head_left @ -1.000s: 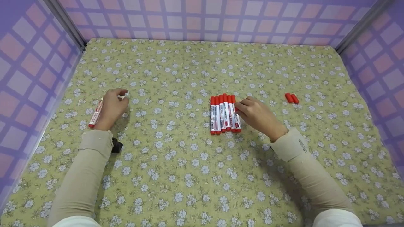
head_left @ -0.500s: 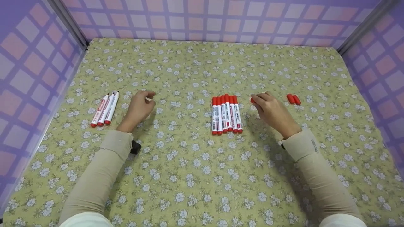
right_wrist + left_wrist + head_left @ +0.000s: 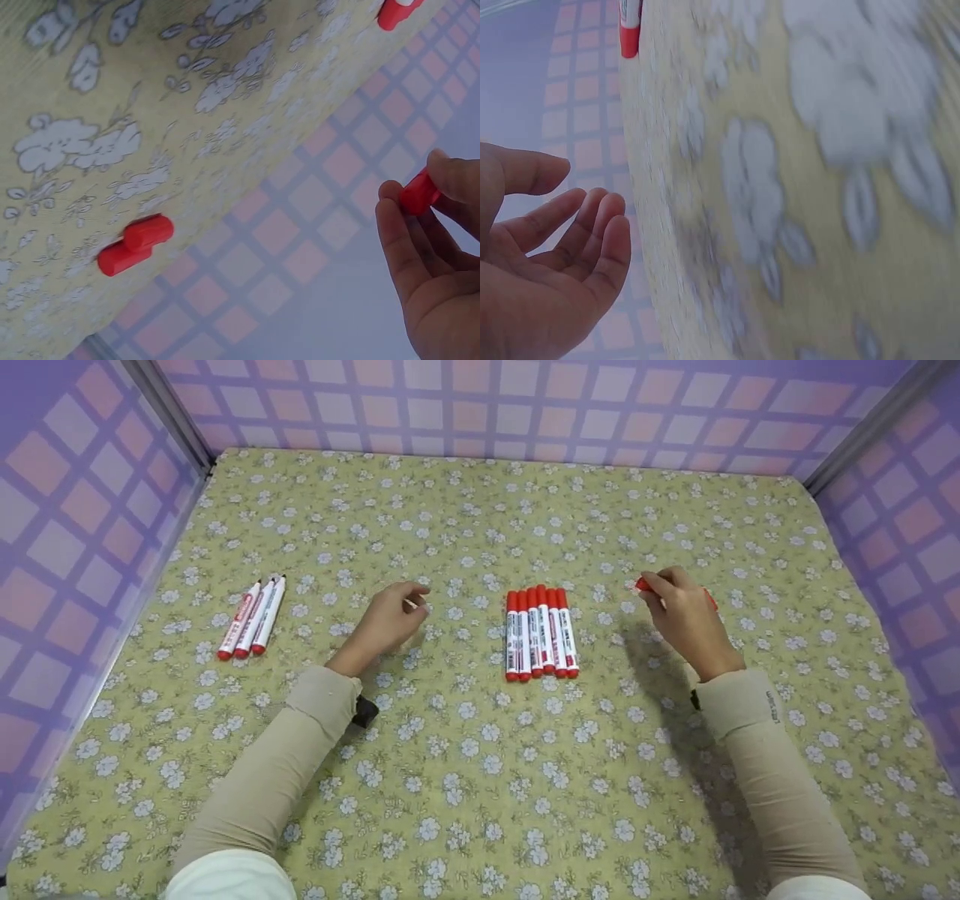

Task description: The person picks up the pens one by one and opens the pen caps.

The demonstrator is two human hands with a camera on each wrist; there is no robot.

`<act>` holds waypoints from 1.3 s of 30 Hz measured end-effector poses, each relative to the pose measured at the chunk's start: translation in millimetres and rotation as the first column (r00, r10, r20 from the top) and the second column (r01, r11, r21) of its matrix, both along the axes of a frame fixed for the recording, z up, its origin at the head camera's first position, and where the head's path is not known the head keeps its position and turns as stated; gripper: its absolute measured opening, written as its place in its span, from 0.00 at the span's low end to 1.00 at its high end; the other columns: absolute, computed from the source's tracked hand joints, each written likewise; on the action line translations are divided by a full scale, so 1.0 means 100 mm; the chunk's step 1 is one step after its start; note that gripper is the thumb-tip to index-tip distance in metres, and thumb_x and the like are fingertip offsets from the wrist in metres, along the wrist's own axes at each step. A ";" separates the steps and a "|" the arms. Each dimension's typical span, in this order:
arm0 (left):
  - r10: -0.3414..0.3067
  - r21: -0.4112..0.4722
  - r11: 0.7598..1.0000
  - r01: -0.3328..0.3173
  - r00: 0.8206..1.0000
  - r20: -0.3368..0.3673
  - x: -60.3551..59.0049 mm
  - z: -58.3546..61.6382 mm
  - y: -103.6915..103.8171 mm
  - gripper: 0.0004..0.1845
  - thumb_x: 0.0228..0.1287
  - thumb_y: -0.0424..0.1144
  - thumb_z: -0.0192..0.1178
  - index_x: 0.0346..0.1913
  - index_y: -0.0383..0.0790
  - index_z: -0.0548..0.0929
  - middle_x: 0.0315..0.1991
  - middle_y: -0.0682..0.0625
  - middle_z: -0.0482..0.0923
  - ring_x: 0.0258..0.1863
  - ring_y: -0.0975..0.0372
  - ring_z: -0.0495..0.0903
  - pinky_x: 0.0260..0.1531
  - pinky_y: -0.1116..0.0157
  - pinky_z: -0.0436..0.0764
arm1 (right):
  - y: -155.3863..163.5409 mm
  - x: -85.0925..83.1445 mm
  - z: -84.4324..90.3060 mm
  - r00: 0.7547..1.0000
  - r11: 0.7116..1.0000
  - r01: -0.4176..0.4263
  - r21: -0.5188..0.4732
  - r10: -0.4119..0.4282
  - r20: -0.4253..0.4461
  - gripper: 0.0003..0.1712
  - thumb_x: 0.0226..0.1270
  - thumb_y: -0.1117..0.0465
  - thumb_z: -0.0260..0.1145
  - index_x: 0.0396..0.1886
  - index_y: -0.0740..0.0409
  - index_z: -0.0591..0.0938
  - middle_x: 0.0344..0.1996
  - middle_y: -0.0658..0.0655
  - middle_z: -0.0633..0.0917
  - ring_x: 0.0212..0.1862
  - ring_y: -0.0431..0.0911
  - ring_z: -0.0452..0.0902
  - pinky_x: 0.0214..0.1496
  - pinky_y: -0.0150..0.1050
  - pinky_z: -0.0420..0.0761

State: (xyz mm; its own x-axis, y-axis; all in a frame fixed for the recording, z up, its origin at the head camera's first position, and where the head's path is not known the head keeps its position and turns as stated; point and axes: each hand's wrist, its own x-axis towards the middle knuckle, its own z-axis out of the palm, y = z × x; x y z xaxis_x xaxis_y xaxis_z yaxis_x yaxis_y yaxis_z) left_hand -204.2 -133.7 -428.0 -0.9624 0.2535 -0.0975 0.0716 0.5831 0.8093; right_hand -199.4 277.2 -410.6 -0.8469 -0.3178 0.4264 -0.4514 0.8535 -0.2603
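Note:
Several red-capped whiteboard markers (image 3: 540, 631) lie side by side in the middle of the flowered cloth. My right hand (image 3: 651, 585) hovers right of them and pinches a loose red cap (image 3: 642, 583) between thumb and fingers; the right wrist view shows the same cap (image 3: 418, 192) in that hand (image 3: 420, 187). Two more red caps (image 3: 135, 244) lie together on the cloth, mostly hidden behind that hand in the head view. My left hand (image 3: 412, 601) is left of the row with relaxed fingers, holding nothing (image 3: 577, 187). Three uncapped markers (image 3: 252, 617) lie at the far left.
The yellow-green flowered cloth (image 3: 480, 780) covers the whole floor of a booth with purple checked walls (image 3: 480, 405) on three sides. A black wrist camera (image 3: 365, 711) sits under my left sleeve. The end of a marker (image 3: 630, 30) shows in the left wrist view.
My left hand left the three markers at the far left and moved right toward the middle row. My right hand moved right from the row, carrying a red cap.

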 end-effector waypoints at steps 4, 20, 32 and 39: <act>-0.039 0.036 0.999 0.038 0.999 0.017 0.02 -0.01 0.14 0.21 0.72 0.36 0.47 0.65 0.34 0.71 0.53 0.40 0.75 0.47 0.52 0.77 0.41 0.58 0.75 | 0.10 -0.03 -0.02 1.000 0.999 0.027 -0.036 -0.027 0.003 0.15 0.67 0.70 0.62 0.51 0.72 0.81 0.42 0.70 0.78 0.37 0.61 0.80 0.37 0.51 0.81; -0.119 0.063 0.992 0.112 0.987 0.108 -0.02 -0.06 0.60 0.22 0.72 0.38 0.47 0.65 0.34 0.71 0.55 0.42 0.75 0.48 0.54 0.77 0.42 0.60 0.76 | 0.48 -0.15 -0.03 0.968 0.964 0.205 -0.170 -0.174 0.183 0.19 0.69 0.65 0.61 0.56 0.72 0.78 0.45 0.72 0.80 0.45 0.62 0.79 0.47 0.56 0.79; -0.079 0.047 0.996 0.070 0.972 0.222 -0.09 -0.12 0.87 0.24 0.70 0.40 0.46 0.67 0.36 0.69 0.54 0.44 0.76 0.41 0.60 0.77 0.42 0.63 0.77 | 0.73 -0.18 -0.04 0.917 0.922 0.316 -0.223 -0.236 0.322 0.22 0.71 0.65 0.59 0.61 0.70 0.75 0.51 0.72 0.79 0.51 0.60 0.76 0.49 0.51 0.79; -0.077 0.100 0.994 0.054 0.968 0.239 -0.12 -0.14 0.97 0.25 0.71 0.41 0.49 0.67 0.35 0.68 0.55 0.44 0.76 0.43 0.60 0.77 0.44 0.63 0.77 | 0.87 -0.20 -0.04 0.846 0.864 0.447 -0.230 -0.326 0.422 0.24 0.72 0.58 0.58 0.63 0.65 0.75 0.53 0.71 0.80 0.48 0.54 0.75 0.30 0.21 0.67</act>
